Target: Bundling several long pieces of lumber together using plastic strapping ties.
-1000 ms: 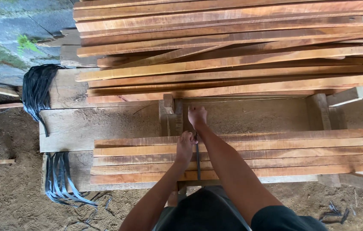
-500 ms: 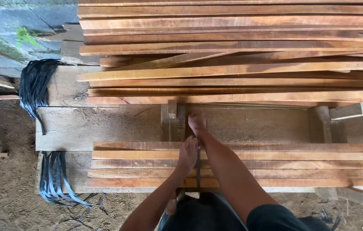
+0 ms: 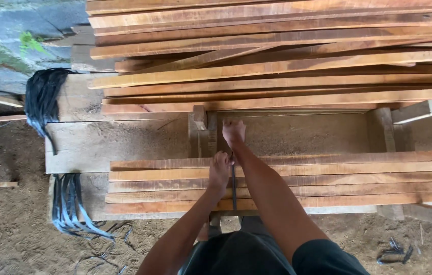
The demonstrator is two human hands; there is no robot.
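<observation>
A near bundle of reddish wooden slats [image 3: 328, 178] lies flat along the workbench in front of me. A thin dark strap [image 3: 234, 191] runs across these slats from the front edge towards my hands. My left hand [image 3: 219, 170] rests on the slats with its fingers closed around the strap. My right hand [image 3: 234, 131] is a fist just beyond the bundle, over the bare bench board, and seems to grip the strap's far end. Both forearms reach forward from the bottom of the view.
A large, loose stack of long slats [image 3: 277, 56] fills the far side of the bench. A small wooden block [image 3: 203, 133] stands left of my right hand. Bundles of dark straps [image 3: 43, 99] hang off the bench's left end, more [image 3: 71, 203] lower down. Dirt ground [image 3: 2, 229] surrounds it.
My right hand has edged slightly further from me along the strap line. The left hand stays on the slats. The view has shifted a little.
</observation>
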